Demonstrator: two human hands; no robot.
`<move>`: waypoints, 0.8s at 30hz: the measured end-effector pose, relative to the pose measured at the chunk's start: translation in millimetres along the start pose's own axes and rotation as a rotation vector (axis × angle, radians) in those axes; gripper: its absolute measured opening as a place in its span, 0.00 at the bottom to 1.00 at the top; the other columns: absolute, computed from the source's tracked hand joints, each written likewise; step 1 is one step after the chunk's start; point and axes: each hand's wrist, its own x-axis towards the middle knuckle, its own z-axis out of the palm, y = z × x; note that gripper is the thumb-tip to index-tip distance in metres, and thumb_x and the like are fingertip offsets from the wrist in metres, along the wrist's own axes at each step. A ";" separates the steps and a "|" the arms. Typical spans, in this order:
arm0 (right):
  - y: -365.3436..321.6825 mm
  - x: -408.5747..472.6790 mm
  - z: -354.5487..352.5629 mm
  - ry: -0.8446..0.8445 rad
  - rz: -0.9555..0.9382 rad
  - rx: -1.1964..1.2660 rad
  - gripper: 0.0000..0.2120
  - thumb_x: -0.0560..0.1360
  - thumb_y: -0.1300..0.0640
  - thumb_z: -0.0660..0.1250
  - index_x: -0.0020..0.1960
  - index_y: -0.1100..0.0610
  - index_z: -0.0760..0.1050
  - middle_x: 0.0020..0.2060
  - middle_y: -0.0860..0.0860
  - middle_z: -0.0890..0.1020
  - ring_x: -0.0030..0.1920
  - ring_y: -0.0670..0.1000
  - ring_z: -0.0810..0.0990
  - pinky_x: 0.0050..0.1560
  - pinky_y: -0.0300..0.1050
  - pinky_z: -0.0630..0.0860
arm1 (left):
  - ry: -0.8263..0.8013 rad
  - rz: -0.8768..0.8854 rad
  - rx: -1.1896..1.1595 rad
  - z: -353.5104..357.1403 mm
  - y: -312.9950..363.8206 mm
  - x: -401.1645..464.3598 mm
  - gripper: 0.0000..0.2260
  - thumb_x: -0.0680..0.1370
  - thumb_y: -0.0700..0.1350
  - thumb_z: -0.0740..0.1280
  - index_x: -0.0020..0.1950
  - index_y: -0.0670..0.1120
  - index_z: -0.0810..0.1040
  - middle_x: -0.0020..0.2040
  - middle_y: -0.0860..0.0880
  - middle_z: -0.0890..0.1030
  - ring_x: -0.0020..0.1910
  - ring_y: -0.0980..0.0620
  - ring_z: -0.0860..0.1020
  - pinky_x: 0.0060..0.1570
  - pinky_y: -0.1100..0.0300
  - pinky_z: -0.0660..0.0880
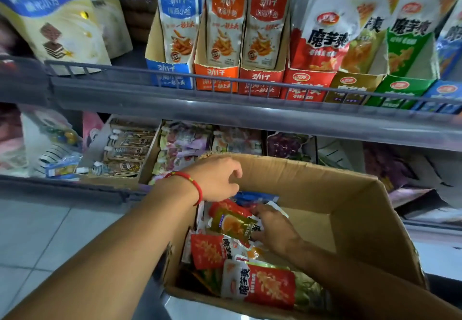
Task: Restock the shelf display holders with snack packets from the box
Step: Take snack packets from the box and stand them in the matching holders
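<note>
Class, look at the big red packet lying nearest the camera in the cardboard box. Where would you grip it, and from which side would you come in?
Grip the red packet by its white left end, probably coming from above. It lies flat on top of the pile, so the upper face is open, and that end sits clear of the right hand's forearm. The cardboard box walls block a sideways approach.

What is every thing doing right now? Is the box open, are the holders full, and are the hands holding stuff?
Cardboard box: open, partly filled with loose packets.
Left hand: fingers curled over the box, grip unclear.
Right hand: inside the box, touching a green packet.
Red holder: well stocked.
Green holder: nearly empty.
Blue holder: stocked, packets upright.
</note>
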 end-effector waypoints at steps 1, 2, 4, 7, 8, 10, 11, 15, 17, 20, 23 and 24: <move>-2.7 -2.0 -7.3 -0.025 0.023 0.093 0.19 0.73 0.53 0.77 0.62 0.49 0.77 0.55 0.43 0.79 0.57 0.46 0.79 0.55 0.39 0.73 | -0.002 0.002 0.002 0.4 1.6 -0.7 0.16 0.81 0.50 0.65 0.70 0.54 0.74 0.63 0.51 0.79 0.61 0.50 0.76 0.58 0.55 0.74; -6.3 -5.0 -17.7 -0.028 0.039 0.161 0.13 0.74 0.54 0.76 0.58 0.49 0.79 0.52 0.41 0.79 0.52 0.43 0.79 0.51 0.38 0.75 | -0.001 0.005 0.011 0.7 3.6 -1.7 0.17 0.81 0.50 0.65 0.70 0.54 0.74 0.64 0.51 0.79 0.62 0.50 0.76 0.60 0.54 0.74; -11.4 -12.1 -43.8 -0.006 0.061 0.229 0.06 0.75 0.54 0.75 0.49 0.48 0.79 0.46 0.42 0.83 0.42 0.40 0.81 0.44 0.37 0.79 | 0.004 0.017 0.037 1.5 7.3 -3.0 0.20 0.81 0.50 0.66 0.73 0.55 0.71 0.68 0.51 0.77 0.66 0.49 0.75 0.63 0.53 0.73; -16.0 -25.5 -92.9 -0.024 -0.002 0.284 0.03 0.76 0.53 0.75 0.48 0.50 0.81 0.43 0.46 0.87 0.42 0.42 0.86 0.44 0.40 0.83 | -0.023 0.052 0.033 0.2 15.0 -6.7 0.31 0.79 0.50 0.69 0.80 0.56 0.61 0.79 0.52 0.65 0.76 0.48 0.66 0.71 0.54 0.67; -18.8 -32.3 -110.8 -0.044 -0.030 0.319 0.04 0.76 0.53 0.76 0.49 0.51 0.82 0.43 0.46 0.87 0.42 0.42 0.86 0.45 0.41 0.84 | -0.057 0.060 0.017 -0.4 18.3 -8.2 0.34 0.78 0.51 0.71 0.81 0.56 0.59 0.80 0.53 0.64 0.77 0.49 0.65 0.71 0.55 0.66; -23.6 -46.0 -142.7 -0.038 -0.060 0.426 0.06 0.75 0.54 0.77 0.50 0.53 0.83 0.44 0.47 0.88 0.43 0.45 0.87 0.43 0.40 0.83 | -0.122 0.052 -0.030 -1.4 22.8 -8.4 0.33 0.76 0.53 0.74 0.78 0.54 0.65 0.76 0.53 0.69 0.73 0.50 0.70 0.67 0.59 0.69; -25.5 -52.4 -155.9 -0.001 -0.064 0.487 0.07 0.74 0.55 0.77 0.51 0.53 0.83 0.44 0.47 0.88 0.43 0.47 0.88 0.43 0.41 0.83 | -0.139 0.044 -0.085 -2.0 23.1 -6.7 0.28 0.75 0.52 0.75 0.73 0.53 0.72 0.70 0.53 0.75 0.67 0.50 0.76 0.63 0.59 0.73; -28.0 -69.8 -182.6 0.241 0.013 0.682 0.13 0.72 0.56 0.78 0.55 0.54 0.81 0.43 0.49 0.89 0.42 0.51 0.88 0.43 0.47 0.85 | -0.070 0.093 -0.417 -5.1 29.2 -3.7 0.10 0.73 0.49 0.78 0.52 0.48 0.84 0.48 0.56 0.87 0.50 0.53 0.85 0.55 0.54 0.81; -25.8 -77.1 -187.0 0.361 0.069 0.676 0.11 0.73 0.54 0.78 0.53 0.54 0.82 0.41 0.48 0.89 0.39 0.52 0.88 0.40 0.48 0.84 | -0.019 0.109 -0.558 -7.1 38.6 -6.6 0.09 0.72 0.49 0.79 0.49 0.49 0.85 0.44 0.58 0.87 0.45 0.56 0.86 0.49 0.59 0.82; -19.6 -91.0 -197.0 0.530 0.120 0.664 0.07 0.74 0.53 0.77 0.49 0.54 0.83 0.38 0.49 0.88 0.29 0.55 0.83 0.35 0.53 0.82 | 0.105 0.096 -0.631 -10.1 45.6 -7.8 0.10 0.70 0.49 0.81 0.47 0.50 0.84 0.42 0.56 0.87 0.41 0.60 0.85 0.45 0.61 0.81; -14.5 -109.3 -220.6 0.691 0.097 0.713 0.08 0.74 0.54 0.76 0.50 0.56 0.82 0.39 0.54 0.88 0.30 0.56 0.84 0.30 0.49 0.81 | 0.196 0.080 -0.705 -17.4 45.7 -9.2 0.12 0.71 0.47 0.80 0.52 0.51 0.83 0.46 0.55 0.88 0.45 0.58 0.86 0.52 0.54 0.83; -12.7 -115.1 -232.6 0.759 0.070 0.713 0.07 0.74 0.55 0.76 0.50 0.56 0.82 0.39 0.54 0.88 0.31 0.53 0.85 0.28 0.46 0.79 | 0.226 0.078 -0.738 -19.7 45.5 -10.2 0.11 0.72 0.45 0.79 0.52 0.52 0.83 0.45 0.56 0.87 0.45 0.59 0.85 0.51 0.56 0.82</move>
